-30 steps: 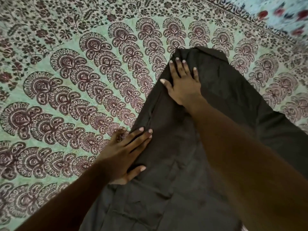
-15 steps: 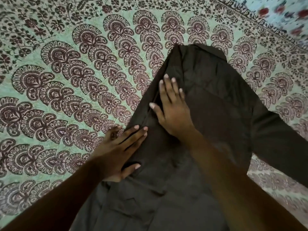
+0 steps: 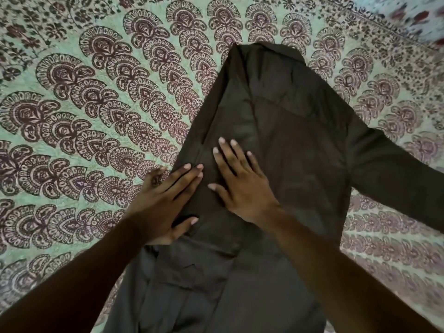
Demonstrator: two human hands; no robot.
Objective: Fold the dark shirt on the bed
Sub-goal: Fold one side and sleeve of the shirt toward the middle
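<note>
The dark shirt [image 3: 283, 131] lies lengthwise on the bed, collar end far from me, its left side folded inward into a straight edge. One sleeve stretches out to the right. My left hand [image 3: 165, 200] lies flat on the folded left edge, fingers together, thumb on the cloth. My right hand [image 3: 240, 181] presses flat on the shirt's middle just beside it, fingers spread. Neither hand grips the fabric.
The bed is covered by a green bedspread [image 3: 84, 104] printed with maroon fan motifs. A white floral cloth [image 3: 413, 15] shows at the far right corner. My forearms cross the lower part of the shirt.
My right hand has slid down the shirt from near the collar toward me, ending next to my left hand. The left hand has stayed on the folded edge.
</note>
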